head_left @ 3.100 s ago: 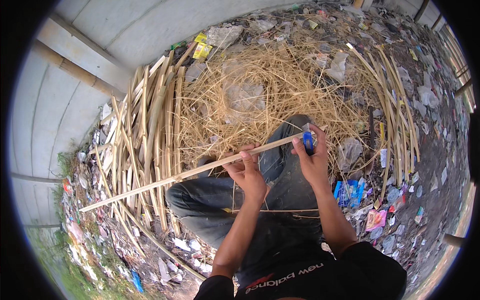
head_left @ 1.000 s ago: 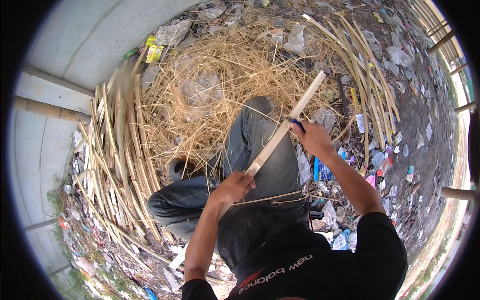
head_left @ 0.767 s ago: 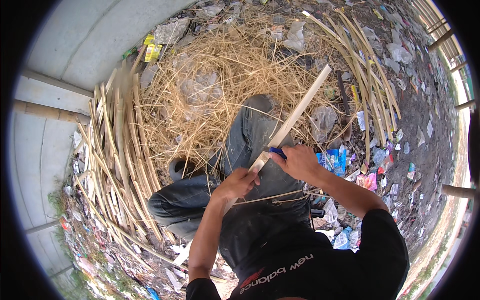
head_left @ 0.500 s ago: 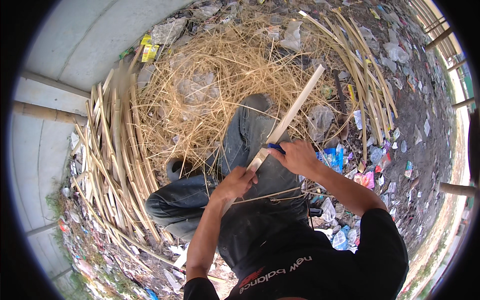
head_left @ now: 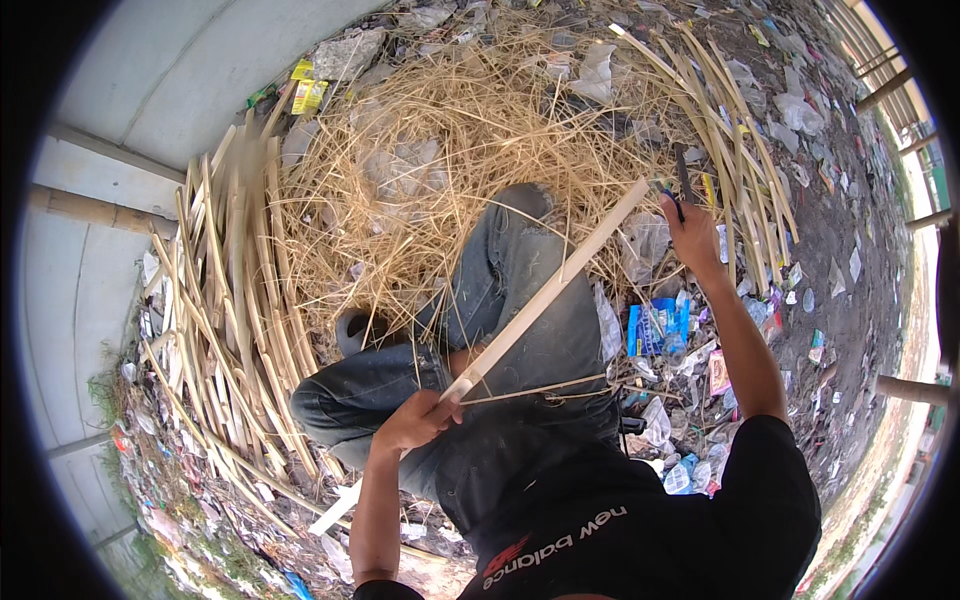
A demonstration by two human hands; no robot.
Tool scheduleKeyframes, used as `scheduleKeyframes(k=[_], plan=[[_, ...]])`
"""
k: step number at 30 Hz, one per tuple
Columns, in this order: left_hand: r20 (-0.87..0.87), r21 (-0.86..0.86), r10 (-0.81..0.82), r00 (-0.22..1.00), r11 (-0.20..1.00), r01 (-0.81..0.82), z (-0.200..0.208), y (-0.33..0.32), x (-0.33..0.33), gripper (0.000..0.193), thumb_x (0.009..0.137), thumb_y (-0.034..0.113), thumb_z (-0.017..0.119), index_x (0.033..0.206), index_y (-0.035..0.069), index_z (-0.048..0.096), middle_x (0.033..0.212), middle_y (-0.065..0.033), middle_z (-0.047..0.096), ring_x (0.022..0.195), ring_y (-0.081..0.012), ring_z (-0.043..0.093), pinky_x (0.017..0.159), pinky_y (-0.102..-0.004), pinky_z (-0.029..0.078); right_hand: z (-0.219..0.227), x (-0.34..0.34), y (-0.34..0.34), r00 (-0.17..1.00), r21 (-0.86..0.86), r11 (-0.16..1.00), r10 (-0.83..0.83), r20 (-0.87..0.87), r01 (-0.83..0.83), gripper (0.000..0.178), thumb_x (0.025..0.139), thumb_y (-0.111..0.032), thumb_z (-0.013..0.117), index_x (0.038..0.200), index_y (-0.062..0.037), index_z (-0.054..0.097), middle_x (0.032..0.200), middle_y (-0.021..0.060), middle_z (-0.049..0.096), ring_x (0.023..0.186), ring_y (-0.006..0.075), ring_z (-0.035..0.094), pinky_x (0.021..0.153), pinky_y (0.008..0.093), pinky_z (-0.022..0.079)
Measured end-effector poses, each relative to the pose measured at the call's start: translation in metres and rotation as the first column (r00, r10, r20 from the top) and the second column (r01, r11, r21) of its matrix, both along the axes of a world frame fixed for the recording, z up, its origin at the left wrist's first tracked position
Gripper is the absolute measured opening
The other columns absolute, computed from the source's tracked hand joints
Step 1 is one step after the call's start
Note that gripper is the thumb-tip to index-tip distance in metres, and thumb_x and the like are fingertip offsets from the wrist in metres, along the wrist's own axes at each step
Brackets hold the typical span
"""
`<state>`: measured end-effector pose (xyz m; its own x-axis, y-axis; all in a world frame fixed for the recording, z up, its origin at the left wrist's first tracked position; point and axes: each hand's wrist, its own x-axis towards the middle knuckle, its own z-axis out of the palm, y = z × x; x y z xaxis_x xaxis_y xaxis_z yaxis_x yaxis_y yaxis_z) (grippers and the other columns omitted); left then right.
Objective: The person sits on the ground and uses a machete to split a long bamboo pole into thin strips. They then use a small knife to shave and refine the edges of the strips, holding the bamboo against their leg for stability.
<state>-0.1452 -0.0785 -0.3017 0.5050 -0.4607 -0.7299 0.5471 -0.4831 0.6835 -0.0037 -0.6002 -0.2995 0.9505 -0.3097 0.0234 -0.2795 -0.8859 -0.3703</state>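
Observation:
A long, pale bamboo strip (head_left: 545,290) slants across my lap, from lower left to upper right. Around its lower part my left hand (head_left: 416,420) is closed, and the strip's near end sticks out below the wrist. My right hand (head_left: 692,235) is stretched far to the right, beside the strip's upper end. It grips a small blue-handled knife (head_left: 676,206), whose blade is hard to make out at this size. My legs in worn dark jeans (head_left: 510,270) are folded under the strip.
A heap of thin shavings (head_left: 450,140) spreads in front of my legs. Bundles of bamboo strips lie at left (head_left: 235,300) and far right (head_left: 740,150). A dark long-bladed tool (head_left: 684,172) lies past my right hand. Plastic litter (head_left: 660,325) covers the ground; a grey wall (head_left: 160,80) stands left.
My right hand with the knife has moved from the strip's middle up and right to its far end. My left hand has shifted down and left, drawing the strip with it.

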Motion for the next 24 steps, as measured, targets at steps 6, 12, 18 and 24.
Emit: scheduleKeyframes(k=[6, 12, 18, 24], plan=[[0.174, 0.058, -0.067, 0.982, 0.997, 0.058, -0.008, -0.032, 0.022, 0.054, 0.110, 0.042, 0.051, 0.087, -0.002, 0.072, 0.070, -0.0091, 0.066, 0.067, -0.0183, 0.063, 0.066, -0.0359, 0.049, 0.019, -0.061, 0.117, 0.898, 0.154, 0.893, 0.436, -0.061, -0.423, 0.053, 0.105, -0.048, 0.056, 0.083, -0.0009, 0.065, 0.064, 0.0227, 0.064, 0.064, 0.0460, 0.066, 0.061, 0.0563, 0.051], [0.204, 0.118, -0.120, 0.972, 0.988, 0.098, 0.002, -0.038, 0.033, 0.056, 0.110, 0.043, 0.050, 0.084, -0.002, 0.071, 0.066, -0.0106, 0.065, 0.064, -0.0193, 0.063, 0.066, -0.0369, 0.050, 0.008, -0.072, 0.153, 0.825, 0.132, 0.843, 0.538, -0.175, -0.522, 0.055, 0.104, -0.052, 0.055, 0.087, -0.0012, 0.067, 0.068, 0.0212, 0.068, 0.066, 0.0450, 0.069, 0.062, 0.0546, 0.055], [0.133, 0.112, -0.095, 0.987, 0.990, 0.080, 0.016, -0.043, 0.032, 0.057, 0.109, 0.044, 0.048, 0.082, 0.000, 0.071, 0.067, -0.0108, 0.065, 0.064, -0.0196, 0.063, 0.066, -0.0363, 0.050, -0.011, -0.020, 0.082, 0.942, 0.071, 0.945, 0.325, -0.078, -0.320, 0.060, 0.105, -0.056, 0.052, 0.085, -0.0023, 0.069, 0.068, 0.0222, 0.068, 0.068, 0.0462, 0.069, 0.063, 0.0545, 0.056], [0.206, 0.143, -0.131, 0.970, 0.984, 0.103, 0.017, -0.038, 0.034, 0.052, 0.109, 0.040, 0.050, 0.084, 0.000, 0.072, 0.067, -0.0120, 0.066, 0.062, -0.0217, 0.063, 0.066, -0.0358, 0.051, 0.000, -0.071, 0.133, 0.803, 0.085, 0.833, 0.550, -0.229, -0.547, 0.065, 0.105, -0.060, 0.049, 0.084, -0.0013, 0.069, 0.069, 0.0225, 0.068, 0.071, 0.0473, 0.070, 0.068, 0.0555, 0.057]])
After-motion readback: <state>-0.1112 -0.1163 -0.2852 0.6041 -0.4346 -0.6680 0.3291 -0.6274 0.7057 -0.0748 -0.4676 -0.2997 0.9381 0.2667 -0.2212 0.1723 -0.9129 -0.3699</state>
